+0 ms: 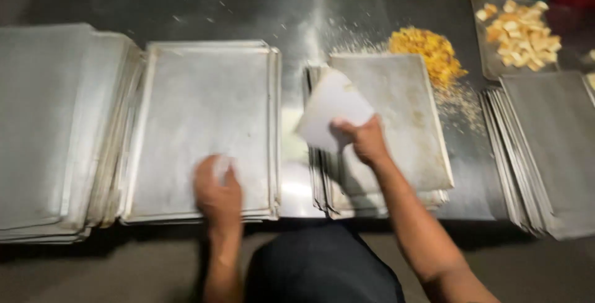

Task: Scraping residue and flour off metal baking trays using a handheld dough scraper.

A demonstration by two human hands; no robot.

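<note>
Table: I see a dark, dull metal table [297, 18], dusted with pale crumbs near its far middle.
Middle stack: flat rectangular baking trays [198, 111] of scuffed grey metal with low rims, piled neatly in front of me.
Left stack: a taller, looser pile of the same trays [49, 129], edges fanned out.
Right stack: rimless grey sheets [403, 117], slightly splayed at the near edge.
Far-right stack: more sheets [551, 148], fanned and tilted.
Left hand: my left hand [217, 188] lies palm down on the near part of the middle stack's top tray, fingers close together; something small and pale shows under them, too blurred for me to tell what.
Left arm: comes straight up from the lower edge, wrist level.
Right hand: my right hand [365, 139] pinches a pale, thin sheet [331, 111] by its near corner, thumb and fingers closed on it.
Sheet: lifted and tilted over the gap between middle and right stacks, motion-blurred.
Right arm: bare, reaching in diagonally from the lower right.
Crumbs: a yellow crumbly heap [427, 52] lies beyond the right stack.
Far tray: a tray of pale toasted cubes [520, 30] sits at the far right.
</note>
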